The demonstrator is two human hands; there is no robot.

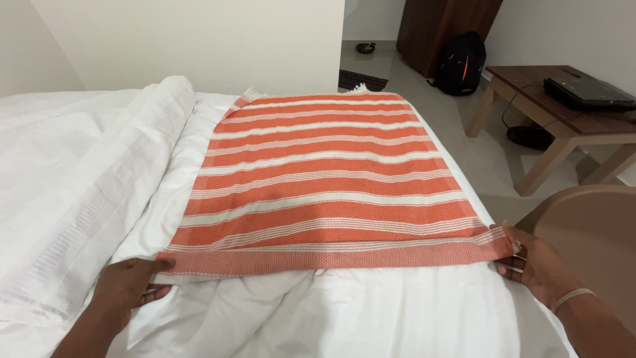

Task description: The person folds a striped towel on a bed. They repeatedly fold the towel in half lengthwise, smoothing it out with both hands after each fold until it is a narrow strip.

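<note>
An orange and white striped towel (324, 179) lies spread flat on a white bed (371, 311). My left hand (129, 285) pinches the towel's near left corner between thumb and fingers. My right hand (536, 265), a pale band on its wrist, grips the near right corner at the bed's edge. The towel's near hem stretches straight between the two hands. Its far corners rest by the bed's far end.
A rolled white duvet (99, 172) lies along the left of the towel. To the right stand a brown chair (589, 232) and a wooden table (563, 119) with a black device. A black backpack (459, 63) sits on the floor beyond.
</note>
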